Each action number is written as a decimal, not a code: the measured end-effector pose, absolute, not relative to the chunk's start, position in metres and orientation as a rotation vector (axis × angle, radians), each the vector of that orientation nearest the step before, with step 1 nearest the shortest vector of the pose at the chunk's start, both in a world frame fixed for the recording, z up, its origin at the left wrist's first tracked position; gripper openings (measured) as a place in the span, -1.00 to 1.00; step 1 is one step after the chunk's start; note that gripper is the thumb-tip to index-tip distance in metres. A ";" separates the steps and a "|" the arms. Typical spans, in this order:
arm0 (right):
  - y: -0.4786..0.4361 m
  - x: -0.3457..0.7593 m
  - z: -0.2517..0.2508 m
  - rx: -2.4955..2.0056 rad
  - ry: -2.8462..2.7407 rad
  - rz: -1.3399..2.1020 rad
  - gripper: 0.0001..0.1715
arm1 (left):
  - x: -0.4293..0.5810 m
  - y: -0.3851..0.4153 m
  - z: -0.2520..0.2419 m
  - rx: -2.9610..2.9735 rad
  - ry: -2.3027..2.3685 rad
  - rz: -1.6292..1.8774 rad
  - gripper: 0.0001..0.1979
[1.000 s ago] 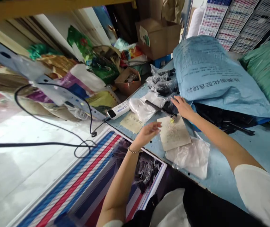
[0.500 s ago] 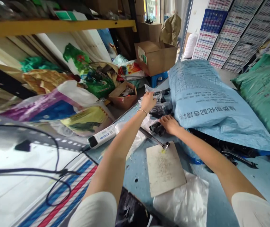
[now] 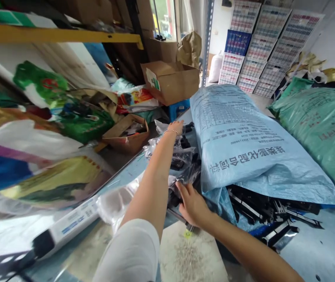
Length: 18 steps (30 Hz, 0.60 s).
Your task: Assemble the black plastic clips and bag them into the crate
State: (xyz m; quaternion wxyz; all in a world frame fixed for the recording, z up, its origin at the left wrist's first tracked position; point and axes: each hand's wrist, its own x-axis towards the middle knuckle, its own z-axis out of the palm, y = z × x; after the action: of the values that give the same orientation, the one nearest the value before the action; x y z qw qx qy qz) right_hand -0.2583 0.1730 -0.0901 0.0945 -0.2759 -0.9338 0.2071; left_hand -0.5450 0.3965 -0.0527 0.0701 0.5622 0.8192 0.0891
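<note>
My left hand (image 3: 176, 127), with a beaded bracelet at the wrist, reaches far forward over black parts in clear plastic bags (image 3: 181, 154). Its fingers are partly hidden, so their grip does not show. Closer to me, my right hand (image 3: 193, 203) rests at the near end of these bags, thumb and fingers apart, fingertips touching the plastic. Under it lies a tool with a metal head (image 3: 189, 227), mostly covered by the hand. A worn whitish board (image 3: 196, 258) with grey specks and a yellow mark lies just below.
To the right, a big blue printed sack (image 3: 238, 133) rests over loose black parts (image 3: 255, 205); a green sack (image 3: 323, 125) lies beyond. At left are a long white box (image 3: 70, 225), clear plastic wrap (image 3: 117, 203) and an open carton (image 3: 129, 137). Stacked crates (image 3: 252, 51) stand behind.
The view has shifted forward and turned to the right. My left hand reaches farther along the bagged parts. My right hand has come back toward the board, covering much of the metal-headed tool.
</note>
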 end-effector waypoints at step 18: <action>0.181 -0.245 -0.063 -0.761 -2.741 0.829 -0.21 | -0.531 0.271 -0.007 1.075 1.536 2.051 -0.57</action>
State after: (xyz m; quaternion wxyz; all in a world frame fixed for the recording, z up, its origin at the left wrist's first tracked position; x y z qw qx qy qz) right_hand -0.2451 0.1806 -0.0630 0.0891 -0.2559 -0.9214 0.2786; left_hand -0.5307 0.2708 -0.0072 0.1807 0.3805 0.5436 0.7260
